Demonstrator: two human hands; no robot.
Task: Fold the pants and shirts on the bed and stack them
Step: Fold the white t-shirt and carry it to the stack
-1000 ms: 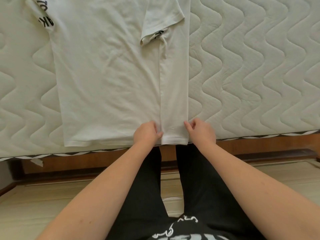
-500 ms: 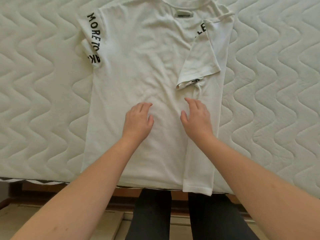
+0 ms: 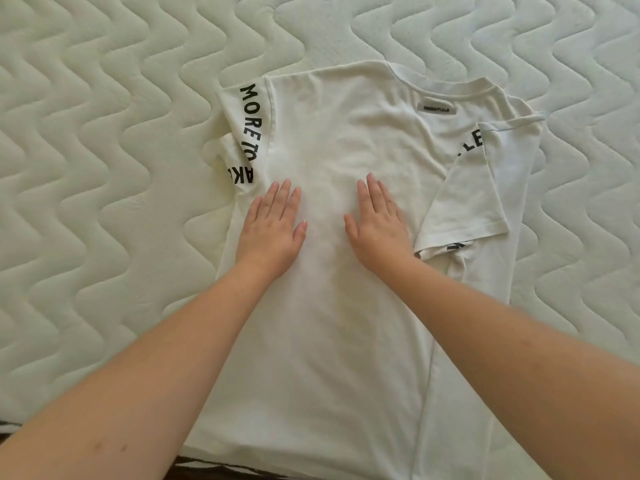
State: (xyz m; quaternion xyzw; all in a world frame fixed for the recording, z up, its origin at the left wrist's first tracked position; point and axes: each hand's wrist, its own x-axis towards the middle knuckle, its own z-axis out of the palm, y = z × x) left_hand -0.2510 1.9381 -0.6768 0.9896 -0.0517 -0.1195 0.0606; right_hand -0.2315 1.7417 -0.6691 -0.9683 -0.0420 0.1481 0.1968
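A bare quilted mattress (image 3: pixel 104 168) of pale cream colour, wavy stitched lines running across its whole padded surface, its near edge at the bottom left with a dark strip (image 3: pixel 207 471) just below it

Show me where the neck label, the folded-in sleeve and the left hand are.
neck label (image 3: pixel 437 108), head view, middle of the small tag below the collar
folded-in sleeve (image 3: pixel 464 206), head view, flat cloth of the sleeve lying across the shirt
left hand (image 3: pixel 272 230), head view, back of the hand
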